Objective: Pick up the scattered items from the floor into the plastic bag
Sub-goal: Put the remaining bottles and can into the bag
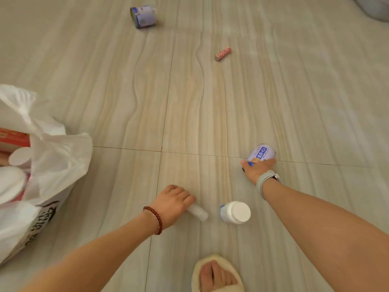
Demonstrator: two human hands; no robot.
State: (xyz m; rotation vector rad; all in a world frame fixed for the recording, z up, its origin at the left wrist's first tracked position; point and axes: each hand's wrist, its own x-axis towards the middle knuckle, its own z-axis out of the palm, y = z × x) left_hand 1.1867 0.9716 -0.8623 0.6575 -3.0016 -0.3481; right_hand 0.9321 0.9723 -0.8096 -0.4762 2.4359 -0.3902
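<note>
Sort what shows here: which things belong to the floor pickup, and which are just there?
Part of the job:
plastic bag
white tube, gripped by left hand
purple can, gripped by right hand
white bottle
far can
red patterned roll

Just there:
slipper
grey object at the top right corner

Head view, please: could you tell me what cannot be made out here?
- Plastic bag: cut off by the left edge; contents partly hidden by its folds.
- White tube under the left hand: blurred, label unreadable.
- Can in the right hand: lower part hidden by fingers.
</note>
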